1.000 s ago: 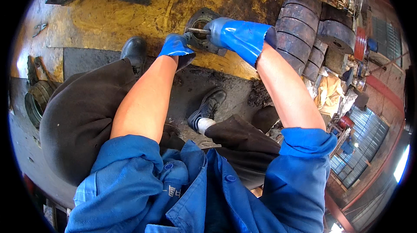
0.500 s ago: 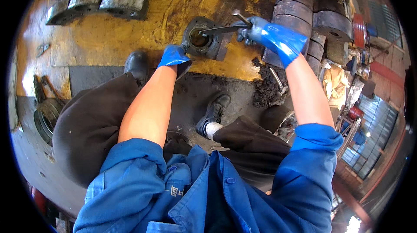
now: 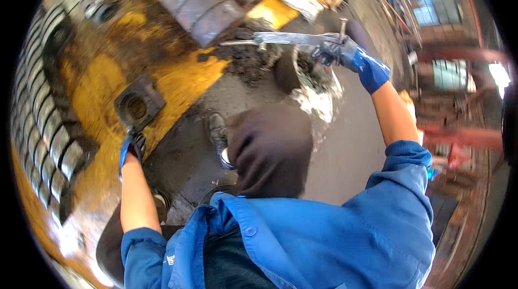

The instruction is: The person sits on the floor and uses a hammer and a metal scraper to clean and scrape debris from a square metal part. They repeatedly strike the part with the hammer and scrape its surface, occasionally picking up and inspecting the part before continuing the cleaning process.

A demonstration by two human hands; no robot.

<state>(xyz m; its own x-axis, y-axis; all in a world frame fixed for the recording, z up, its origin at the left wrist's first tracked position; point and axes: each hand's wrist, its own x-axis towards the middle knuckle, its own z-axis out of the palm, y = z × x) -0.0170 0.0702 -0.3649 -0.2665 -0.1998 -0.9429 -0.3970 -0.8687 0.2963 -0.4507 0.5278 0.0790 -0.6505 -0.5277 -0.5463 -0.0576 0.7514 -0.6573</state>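
Observation:
My right hand (image 3: pixel 348 58), in a blue coated glove, is closed round one end of a long flat metal bar (image 3: pixel 294 39). A thin metal piece with a flat head (image 3: pixel 343 26) sticks up by that grip; whether it belongs to the bar I cannot tell. The bar points left, raised over a dark crumbly heap (image 3: pixel 249 65). My left hand (image 3: pixel 135 146), also gloved, curls at the near corner of a square metal block (image 3: pixel 154 95) with a round bore, which lies on the yellow, dirt-stained surface (image 3: pixel 102 81). Blur hides its fingertips.
Rows of curved metal blocks (image 3: pixel 46 127) line the left side. More dark curved blocks (image 3: pixel 194 0) stand at the back. A thin metal rod (image 3: pixel 234 43) lies on the heap, beside a container (image 3: pixel 288 70) with white wrapping. My knee (image 3: pixel 272 149) is between my arms.
My view has turned to the right. The bar, whose tip was at the block's bore, has been lifted away to the right by my right hand. My left hand stays by the block.

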